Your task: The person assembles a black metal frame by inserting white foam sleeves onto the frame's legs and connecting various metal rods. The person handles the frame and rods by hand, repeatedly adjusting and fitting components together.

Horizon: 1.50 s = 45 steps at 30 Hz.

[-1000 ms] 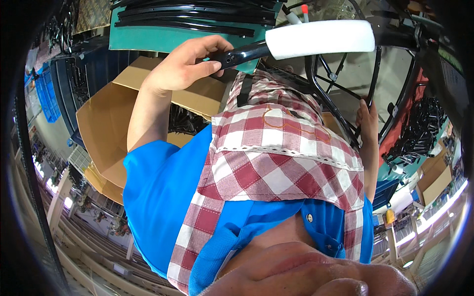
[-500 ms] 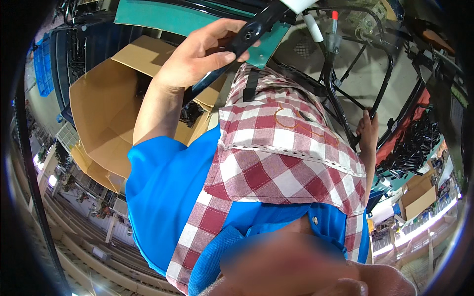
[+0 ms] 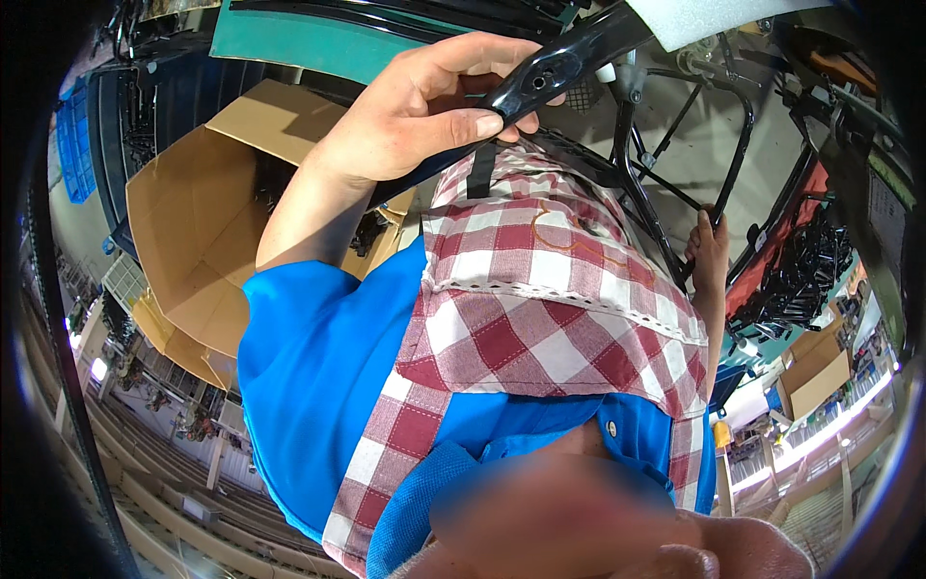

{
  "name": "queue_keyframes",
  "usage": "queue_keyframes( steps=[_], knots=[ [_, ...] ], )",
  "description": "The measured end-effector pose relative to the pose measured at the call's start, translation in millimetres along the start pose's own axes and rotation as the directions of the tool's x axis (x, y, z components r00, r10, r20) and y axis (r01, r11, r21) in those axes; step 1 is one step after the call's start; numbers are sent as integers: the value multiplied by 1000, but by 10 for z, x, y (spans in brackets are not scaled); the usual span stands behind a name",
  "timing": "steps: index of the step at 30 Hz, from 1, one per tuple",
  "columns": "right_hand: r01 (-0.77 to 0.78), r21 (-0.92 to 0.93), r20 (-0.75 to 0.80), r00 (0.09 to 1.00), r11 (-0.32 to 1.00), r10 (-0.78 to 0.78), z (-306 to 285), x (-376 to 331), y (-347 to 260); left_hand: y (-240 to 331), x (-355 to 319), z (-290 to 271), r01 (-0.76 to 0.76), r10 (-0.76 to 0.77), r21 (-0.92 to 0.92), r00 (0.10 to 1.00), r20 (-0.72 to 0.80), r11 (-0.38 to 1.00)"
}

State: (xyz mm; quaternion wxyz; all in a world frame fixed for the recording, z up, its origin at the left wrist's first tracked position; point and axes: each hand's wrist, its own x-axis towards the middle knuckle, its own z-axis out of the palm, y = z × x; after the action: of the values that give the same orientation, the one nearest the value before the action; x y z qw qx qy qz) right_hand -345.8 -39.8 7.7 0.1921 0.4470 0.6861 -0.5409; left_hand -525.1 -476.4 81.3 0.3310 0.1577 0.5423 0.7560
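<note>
My left hand (image 3: 424, 111) is closed around a glossy black metal tube (image 3: 569, 68), thumb on the near side. Small holes pierce the tube close to my fingers, and a white foam wrap (image 3: 709, 17) covers its upper right part. The tube slants down past my wrist, where my hand and forearm partly hide it. Farther right, my right hand (image 3: 710, 253) has its fingers curled around a bar of a black tubular frame (image 3: 746, 145), low beside my checked apron (image 3: 569, 328). Part of that grip is too small to make out.
An open cardboard box (image 3: 193, 232) stands at my left, with a blue crate (image 3: 74, 140) beyond it. A green-topped table (image 3: 289, 39) holds long black parts ahead. On the right, many small black parts (image 3: 801, 261) lie heaped near a red surface, with another cardboard box (image 3: 815, 376) behind.
My left hand and the black tube have shifted right and appear larger, and more of the white foam shows. My right hand has moved slightly left and stays by the frame.
</note>
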Motion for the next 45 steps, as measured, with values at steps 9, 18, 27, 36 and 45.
queue_keyframes(
  steps=[9,18,27,36,45],
  knots=[
    [16,4,23,1000,1000,-16,-2,-8,4,-64,55,45,-149,148,14,986,82,989],
    [13,16,26,1000,1000,-13,26,-52,-62,13,57,123,-156,155,30,988,23,987],
    [1,24,24,1000,1000,-2,35,-47,-67,-14,70,103,-195,196,-22,979,64,981],
    [25,-40,-13,1000,999,-26,-11,4,15,-74,84,29,-12,17,19,962,-271,1000],
    [52,-43,-35,998,998,-54,-27,66,105,-98,62,-477,-54,-5,-53,656,-755,997]
  ],
)
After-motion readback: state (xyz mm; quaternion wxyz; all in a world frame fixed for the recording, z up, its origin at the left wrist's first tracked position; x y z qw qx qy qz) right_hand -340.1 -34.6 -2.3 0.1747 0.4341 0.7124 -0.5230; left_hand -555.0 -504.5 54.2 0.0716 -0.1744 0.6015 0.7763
